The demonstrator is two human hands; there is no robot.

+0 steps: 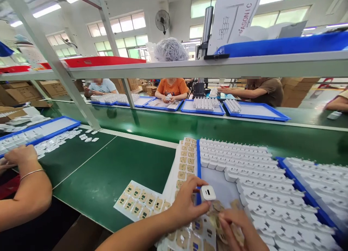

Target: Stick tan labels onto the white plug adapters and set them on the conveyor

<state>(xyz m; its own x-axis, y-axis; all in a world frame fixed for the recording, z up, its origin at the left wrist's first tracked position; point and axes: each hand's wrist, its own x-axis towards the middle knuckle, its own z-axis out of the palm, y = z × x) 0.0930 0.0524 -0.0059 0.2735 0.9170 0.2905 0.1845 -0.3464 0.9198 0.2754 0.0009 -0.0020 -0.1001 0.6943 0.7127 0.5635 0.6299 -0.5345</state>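
Adapter (203,197) wht, slot (208,192) blk; stickers (143,196) tan w/ grn, prob. blk bits; tray rim (199,164) blue; bench (130,156) grn.

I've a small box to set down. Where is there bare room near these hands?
Widest: the green tabletop between the thin white line and the sheet of tan pads. Smaller: the pale tray floor, between the left hand and the rows of white housings. Crowded: around the right hand and by the loose white pieces at left.
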